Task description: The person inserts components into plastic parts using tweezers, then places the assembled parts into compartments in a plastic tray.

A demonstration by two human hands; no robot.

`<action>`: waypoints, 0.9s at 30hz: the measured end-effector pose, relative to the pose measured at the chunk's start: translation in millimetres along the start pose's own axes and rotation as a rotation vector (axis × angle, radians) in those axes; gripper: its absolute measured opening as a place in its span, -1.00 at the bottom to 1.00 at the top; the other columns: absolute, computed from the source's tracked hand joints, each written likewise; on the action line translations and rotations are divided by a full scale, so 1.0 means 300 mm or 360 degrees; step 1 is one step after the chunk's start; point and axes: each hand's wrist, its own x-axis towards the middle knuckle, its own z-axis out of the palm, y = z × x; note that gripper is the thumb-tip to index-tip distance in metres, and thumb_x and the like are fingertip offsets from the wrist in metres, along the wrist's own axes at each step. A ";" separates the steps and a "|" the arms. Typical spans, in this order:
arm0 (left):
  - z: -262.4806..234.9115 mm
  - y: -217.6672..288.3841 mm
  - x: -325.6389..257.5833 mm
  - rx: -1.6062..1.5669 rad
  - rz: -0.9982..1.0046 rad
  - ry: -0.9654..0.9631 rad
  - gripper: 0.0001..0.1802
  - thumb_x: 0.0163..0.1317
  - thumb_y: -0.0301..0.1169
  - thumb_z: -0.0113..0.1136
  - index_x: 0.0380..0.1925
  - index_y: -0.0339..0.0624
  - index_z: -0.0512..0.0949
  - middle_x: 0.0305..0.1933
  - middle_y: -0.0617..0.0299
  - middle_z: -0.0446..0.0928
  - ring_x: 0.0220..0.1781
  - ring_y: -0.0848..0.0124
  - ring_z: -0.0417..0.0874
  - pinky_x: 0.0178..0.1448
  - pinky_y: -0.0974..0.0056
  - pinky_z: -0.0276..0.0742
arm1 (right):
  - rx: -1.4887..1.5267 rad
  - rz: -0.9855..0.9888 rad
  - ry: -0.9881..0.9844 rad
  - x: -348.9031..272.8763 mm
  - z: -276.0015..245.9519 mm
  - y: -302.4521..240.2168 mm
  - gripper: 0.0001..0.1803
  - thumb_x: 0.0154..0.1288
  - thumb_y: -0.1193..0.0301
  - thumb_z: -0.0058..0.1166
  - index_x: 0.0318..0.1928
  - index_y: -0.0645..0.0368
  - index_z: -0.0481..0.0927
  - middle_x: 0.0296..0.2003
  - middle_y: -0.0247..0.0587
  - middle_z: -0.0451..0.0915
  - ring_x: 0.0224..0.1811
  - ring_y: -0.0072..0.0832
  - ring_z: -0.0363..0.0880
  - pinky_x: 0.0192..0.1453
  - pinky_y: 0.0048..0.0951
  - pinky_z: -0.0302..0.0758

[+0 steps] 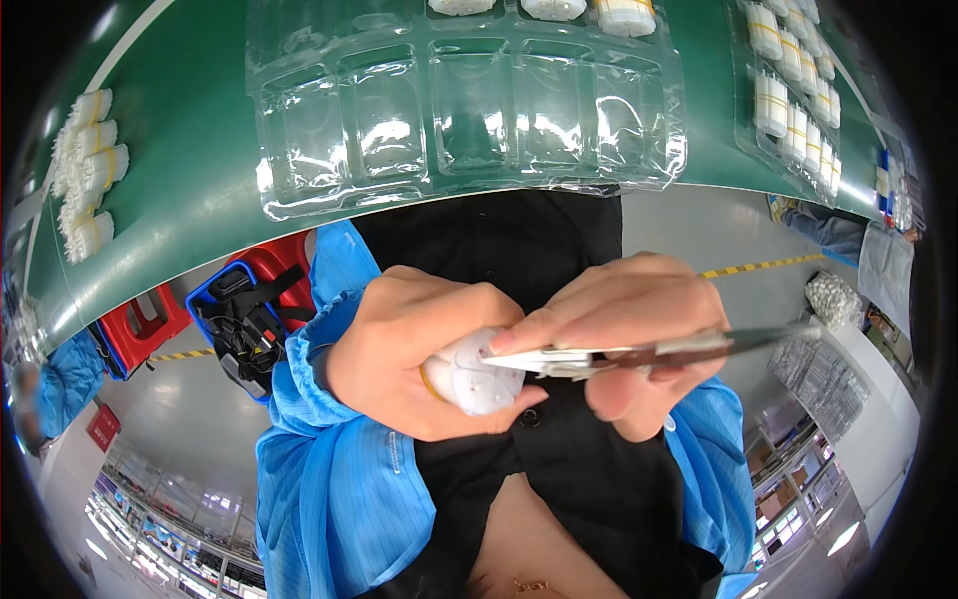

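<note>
My left hand (419, 349) is closed around a bundle of white plastic parts (484, 381), held in front of my body with its end face up. A yellow band shows around the bundle beside my palm. My right hand (639, 334) grips a long thin tool (689, 351), whose exact kind I cannot make out. Its pale end meets the bundle's face, while the grey far end sticks out to the right, partly blurred. The right thumb and fingers press close to the bundle's edge.
A transparent compartment tray (469, 110) lies on the green table (200, 150), with white bundles (626, 15) in its far row. More banded bundles (798, 110) fill a tray at right; others (95, 175) are piled at left. Red stools (150, 324) and a blue crate (235, 324) stand below.
</note>
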 end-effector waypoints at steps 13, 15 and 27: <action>0.003 0.004 -0.013 0.0062 -0.0073 0.0206 -0.58 -0.25 -0.39 0.48 -0.37 -0.30 0.51 -0.48 0.16 0.56 -0.55 0.30 0.62 -0.50 0.39 0.47 | 0.0188 0.0306 -0.0002 -0.009 -0.014 -0.006 -0.60 0.26 0.27 0.12 -0.17 0.40 0.36 -0.34 0.30 0.59 -0.36 -0.15 0.68 -0.39 -0.32 0.65; -0.006 -0.011 -0.018 0.0076 -0.0008 0.0195 -0.57 -0.25 -0.39 0.47 -0.36 -0.30 0.51 -0.48 0.15 0.56 -0.55 0.31 0.62 -0.50 0.40 0.47 | 0.0192 0.0140 -0.0070 0.024 -0.017 0.004 -0.59 0.26 0.26 0.12 -0.18 0.41 0.36 -0.33 0.33 0.58 -0.35 -0.13 0.67 -0.37 -0.30 0.66; 0.024 -0.041 -0.041 0.0143 0.0163 0.0344 -0.30 -0.35 -0.24 0.63 -0.28 -0.37 0.39 -0.54 0.07 0.53 -0.60 0.44 0.55 -0.54 0.50 0.36 | 0.0248 0.0191 -0.0305 0.033 -0.034 -0.041 -0.55 0.21 0.28 0.20 -0.11 0.39 0.38 -0.32 0.34 0.58 -0.29 -0.05 0.66 -0.25 -0.23 0.62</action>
